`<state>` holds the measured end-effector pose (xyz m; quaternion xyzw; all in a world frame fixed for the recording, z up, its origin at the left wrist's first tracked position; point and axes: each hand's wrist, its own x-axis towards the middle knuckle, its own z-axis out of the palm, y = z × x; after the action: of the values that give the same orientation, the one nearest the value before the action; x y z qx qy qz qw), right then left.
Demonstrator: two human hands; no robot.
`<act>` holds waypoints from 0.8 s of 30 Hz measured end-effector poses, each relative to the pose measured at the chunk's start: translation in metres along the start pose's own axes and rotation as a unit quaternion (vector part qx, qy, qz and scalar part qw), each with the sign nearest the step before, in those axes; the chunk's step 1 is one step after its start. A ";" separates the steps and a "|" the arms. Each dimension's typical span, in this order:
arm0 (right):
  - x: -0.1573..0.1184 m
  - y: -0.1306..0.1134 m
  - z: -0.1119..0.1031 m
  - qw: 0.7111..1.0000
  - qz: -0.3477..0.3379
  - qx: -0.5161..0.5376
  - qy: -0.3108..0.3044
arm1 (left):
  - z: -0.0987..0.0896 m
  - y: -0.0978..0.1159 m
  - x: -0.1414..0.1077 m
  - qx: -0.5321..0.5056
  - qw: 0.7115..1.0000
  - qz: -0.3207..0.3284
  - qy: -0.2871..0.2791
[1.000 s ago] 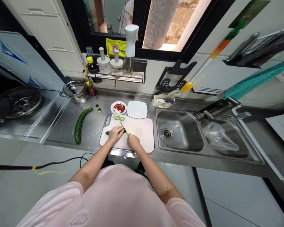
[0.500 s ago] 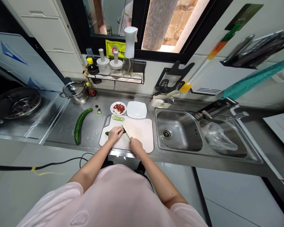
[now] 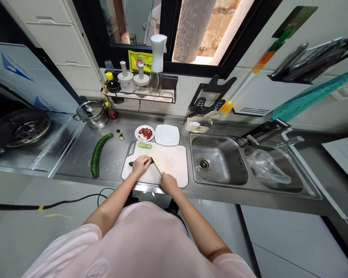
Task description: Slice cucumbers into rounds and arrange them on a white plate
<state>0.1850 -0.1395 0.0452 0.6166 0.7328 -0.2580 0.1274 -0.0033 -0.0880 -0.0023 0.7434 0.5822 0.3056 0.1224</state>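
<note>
On the white cutting board (image 3: 174, 162), my left hand (image 3: 141, 165) is closed over a piece of cucumber (image 3: 130, 164), whose dark green ends show on either side of the fingers. My right hand (image 3: 168, 183) grips the handle of a knife (image 3: 157, 167); the blade slants up and left to the cucumber's right end, close to my left fingertips. Overlapping cucumber slices (image 3: 144, 145) lie in a row along the board's upper left edge. A whole cucumber (image 3: 98, 154) rests on the steel counter to the left.
Behind the board stand a small plate of chopped red pieces (image 3: 145, 133) and a white square plate (image 3: 167, 134). Cucumber scraps (image 3: 121, 137) lie left of them. A lidded pot (image 3: 92, 114) is at the back left. The sink (image 3: 220, 160) borders the board's right side.
My right hand has shifted slightly right and toward me, drawing the knife back. My left hand stays on the cucumber in nearly the same place.
</note>
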 end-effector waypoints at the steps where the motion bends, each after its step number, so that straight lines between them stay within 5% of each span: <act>1: -0.001 0.000 0.000 1.000 0.002 0.001 -0.002 | 0.000 0.000 0.000 0.000 1.000 -0.001 -0.001; 24: -0.010 0.010 0.001 1.000 0.000 0.012 -0.007 | 0.000 0.000 0.000 0.003 0.999 -0.029 -0.022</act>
<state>0.1970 -0.1473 0.0467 0.6167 0.7284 -0.2712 0.1251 -0.0030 -0.0878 -0.0021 0.7334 0.6012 0.2836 0.1421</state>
